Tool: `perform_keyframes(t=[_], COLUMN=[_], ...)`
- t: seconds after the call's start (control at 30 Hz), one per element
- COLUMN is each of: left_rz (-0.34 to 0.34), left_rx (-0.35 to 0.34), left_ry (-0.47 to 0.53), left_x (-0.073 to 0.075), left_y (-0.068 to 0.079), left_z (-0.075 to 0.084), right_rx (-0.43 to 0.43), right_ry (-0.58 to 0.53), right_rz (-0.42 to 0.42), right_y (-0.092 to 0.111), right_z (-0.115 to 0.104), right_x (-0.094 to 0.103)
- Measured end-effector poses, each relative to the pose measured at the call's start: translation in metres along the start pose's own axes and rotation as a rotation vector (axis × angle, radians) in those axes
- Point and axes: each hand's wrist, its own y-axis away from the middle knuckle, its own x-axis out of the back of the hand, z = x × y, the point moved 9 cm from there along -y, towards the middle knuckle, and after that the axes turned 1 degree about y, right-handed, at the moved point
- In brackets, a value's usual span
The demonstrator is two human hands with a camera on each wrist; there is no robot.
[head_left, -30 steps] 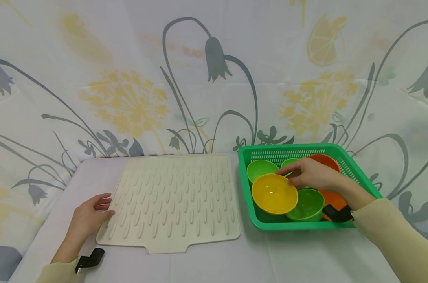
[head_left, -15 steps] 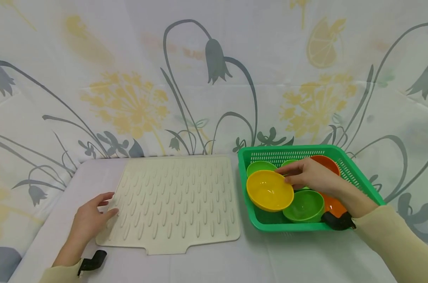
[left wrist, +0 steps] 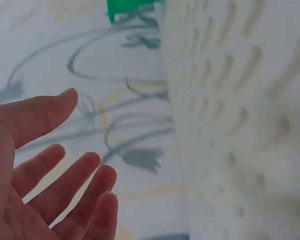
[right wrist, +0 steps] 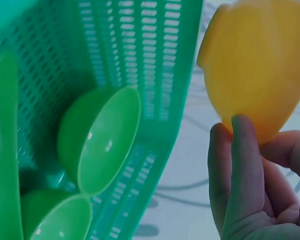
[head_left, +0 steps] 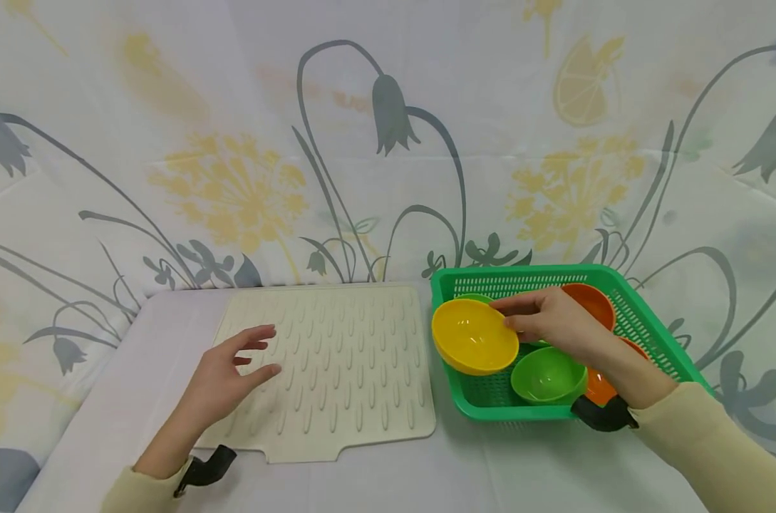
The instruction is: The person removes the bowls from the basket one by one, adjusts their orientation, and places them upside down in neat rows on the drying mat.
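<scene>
Fingers point(head_left: 522, 322) of the right hand point(head_left: 561, 324) pinch the yellow bowl point(head_left: 474, 338) by its far-right rim, and that's the key contact! Bowl just left of those fingertips, open side up, over the left part of the green basket point(head_left: 512, 413); it's round, so no long axis here. Farther left, the cream ridged mat point(head_left: 362, 377) lies flat on the surface point(head_left: 439, 477). Above the mat's left side hovers the left hand point(head_left: 217, 381), thumb spread wide, holding nothing, well apart from the bowl.
</scene>
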Motion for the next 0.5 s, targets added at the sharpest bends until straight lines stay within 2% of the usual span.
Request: perform_keyframes(t=[0.23,0.37,0.5], left_rz=[-0.059,-0.102,-0.146], left_rx=[-0.109,-0.123,-0.133], left_ry=[0.174,0.275,0.319], left_x=[-0.028,-0.045,-0.064], left_y=[-0.009,-0.01,-0.012], left_z=[0.044,0.065,0.082], right_rx=[0.043,0.068,0.073], right_ry=[-0.118,-0.176,-0.199], right_rz=[0.028,0.036,0.029], right_y=[0.001,-0.002,-0.007], right_z=[-0.017,-0.024,-0.026], right_x=[-0.021,-0.038,-0.056])
